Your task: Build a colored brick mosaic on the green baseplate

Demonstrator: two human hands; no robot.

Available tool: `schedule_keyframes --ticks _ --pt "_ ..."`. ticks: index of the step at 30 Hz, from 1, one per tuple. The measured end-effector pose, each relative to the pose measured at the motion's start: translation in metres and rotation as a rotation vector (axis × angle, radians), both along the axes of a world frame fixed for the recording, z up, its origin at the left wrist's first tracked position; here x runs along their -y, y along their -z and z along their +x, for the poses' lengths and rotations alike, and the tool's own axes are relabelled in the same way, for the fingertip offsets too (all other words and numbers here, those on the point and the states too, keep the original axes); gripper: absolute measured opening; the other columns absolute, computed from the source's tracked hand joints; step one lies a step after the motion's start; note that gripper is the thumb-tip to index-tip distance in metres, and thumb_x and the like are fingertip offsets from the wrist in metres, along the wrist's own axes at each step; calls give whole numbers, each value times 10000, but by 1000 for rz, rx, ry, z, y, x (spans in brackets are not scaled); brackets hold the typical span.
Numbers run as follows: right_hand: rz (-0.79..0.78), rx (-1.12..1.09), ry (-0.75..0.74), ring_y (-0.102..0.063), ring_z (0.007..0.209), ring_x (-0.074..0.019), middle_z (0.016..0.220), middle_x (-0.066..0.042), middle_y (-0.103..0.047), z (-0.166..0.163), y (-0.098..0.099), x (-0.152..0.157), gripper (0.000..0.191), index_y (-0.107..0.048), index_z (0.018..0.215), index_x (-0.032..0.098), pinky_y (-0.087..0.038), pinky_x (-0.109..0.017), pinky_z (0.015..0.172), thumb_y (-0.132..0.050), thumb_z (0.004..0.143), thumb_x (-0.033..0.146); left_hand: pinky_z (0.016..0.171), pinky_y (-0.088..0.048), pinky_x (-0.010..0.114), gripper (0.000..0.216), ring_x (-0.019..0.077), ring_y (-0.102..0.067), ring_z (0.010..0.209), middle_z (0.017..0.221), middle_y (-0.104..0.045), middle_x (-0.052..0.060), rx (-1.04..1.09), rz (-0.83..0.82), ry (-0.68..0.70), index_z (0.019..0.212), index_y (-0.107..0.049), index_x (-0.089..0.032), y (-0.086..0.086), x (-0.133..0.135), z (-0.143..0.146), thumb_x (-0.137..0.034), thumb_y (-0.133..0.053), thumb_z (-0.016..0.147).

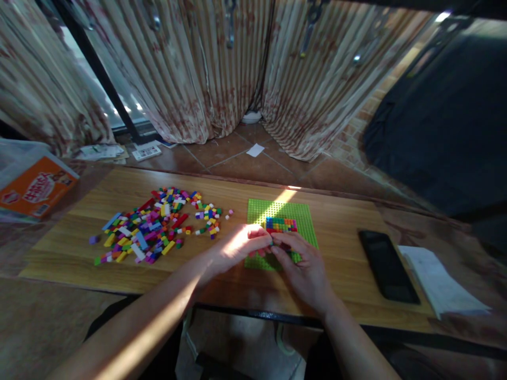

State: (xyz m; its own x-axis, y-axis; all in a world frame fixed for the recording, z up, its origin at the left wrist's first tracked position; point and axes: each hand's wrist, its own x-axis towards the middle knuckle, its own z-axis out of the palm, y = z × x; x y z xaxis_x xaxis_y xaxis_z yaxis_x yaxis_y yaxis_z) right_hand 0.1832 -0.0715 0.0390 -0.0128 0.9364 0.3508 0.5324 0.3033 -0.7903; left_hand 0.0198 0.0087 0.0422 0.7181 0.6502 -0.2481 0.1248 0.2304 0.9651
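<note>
A green studded baseplate (pixel 304 219) lies on the wooden table, a band of sunlight crossing its upper left. Built on it is a block of multicoloured toy bricks (pixel 282 224), with blue, green, red, yellow and orange showing. My left hand (pixel 249 243) and my right hand (pixel 299 261) meet over the plate, just in front of these bricks. The fingertips of both are pinched close together. Whatever is between them is too small and too covered to name. My hands also hide part of the plate's near half.
Loose toy bricks (pixel 142 232) of many colours are spread over the table's left side. On the right lie a black phone (pixel 388 266) and white paper (pixel 439 279). A clear plastic box (pixel 24 153) with an orange label stands at far left. Patterned curtains (pixel 190 68) hang behind.
</note>
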Motion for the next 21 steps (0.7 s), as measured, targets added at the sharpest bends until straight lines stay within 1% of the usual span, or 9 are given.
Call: schedule_keyframes --ticks 4,7,11,12,14,16,17,19,21 --pt "-16 -23 -17 -660 878 -167 969 -34 -696 2 -1 1 148 -690 1002 255 -542 -291 778 -568 918 266 569 -335 228 393 97 -478 592 643 -559 -15 33 -39 -29 761 -606 -132 5 2 2 -524 -639 769" --pt "-21 -36 -6 -656 848 -148 942 -23 -695 1 0 2 151 -693 1005 259 -530 -266 764 -570 920 238 546 -316 224 388 91 -465 574 624 -549 -21 54 -74 -50 741 -590 -131 9 5 6 -515 -641 771" --pt "-38 -7 2 -657 845 -149 932 -19 -702 9 -1 3 152 -704 999 260 -523 -271 768 -580 912 240 544 -334 227 338 96 -477 580 657 -588 -4 46 -82 -61 725 -599 -134 8 8 11 -465 -604 792" --pt "-43 -7 26 -659 849 -154 933 -21 -707 14 -1 3 145 -708 985 258 -523 -278 769 -588 905 249 548 -342 228 325 99 -486 588 674 -603 2 29 -70 -72 722 -600 -135 7 8 11 -450 -587 803" --pt "-57 -33 120 -663 845 -167 924 -23 -718 30 0 4 126 -717 945 253 -525 -292 757 -612 882 279 555 -353 225 305 101 -498 601 692 -617 7 -11 -25 -119 713 -596 -139 5 7 12 -423 -561 818" --pt "-107 -84 262 -664 803 -174 878 -22 -728 48 3 4 129 -726 909 250 -526 -301 719 -637 853 326 560 -364 220 275 99 -502 603 690 -616 2 -53 35 -182 720 -591 -144 5 5 11 -400 -561 817" --pt "-150 -120 299 -665 798 -180 871 -26 -733 58 5 5 149 -730 902 246 -525 -306 709 -654 833 353 566 -372 219 255 100 -507 607 695 -619 1 -72 67 -210 734 -593 -147 6 3 10 -388 -565 813" --pt "-248 -159 330 -666 795 -192 861 -32 -740 73 9 6 184 -738 882 236 -523 -317 706 -679 793 386 586 -392 222 212 106 -522 627 713 -626 1 -105 119 -250 766 -603 -150 9 1 10 -358 -574 801" --pt "-345 -150 314 -665 784 -197 846 -33 -743 81 13 8 193 -746 856 229 -519 -322 707 -684 772 391 606 -409 228 180 116 -540 655 736 -629 2 -122 142 -257 791 -613 -150 13 0 10 -328 -581 782"
